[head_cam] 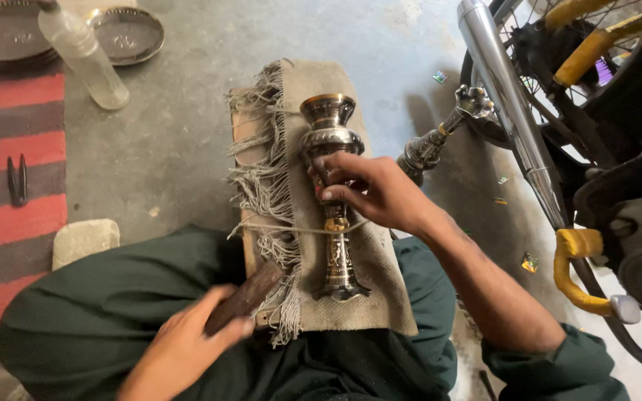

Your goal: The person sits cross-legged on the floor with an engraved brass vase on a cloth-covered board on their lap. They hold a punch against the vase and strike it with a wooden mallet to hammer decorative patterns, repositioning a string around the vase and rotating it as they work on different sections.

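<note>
The vase (330, 194) is dark metal with engraved bands and a brass ring. The cloth (351, 282) beneath is beige with pale fringe. The rug (16, 186) is striped red and grey. The trousers (105, 319) are dark green.

Subject clothing: dark green garments, plain.
Dark green sleeve (559, 356), bunched well back from the right fingers (336, 194); matching dark green trousers (98, 312) below the left fingers (224, 327); hands bare.
</note>
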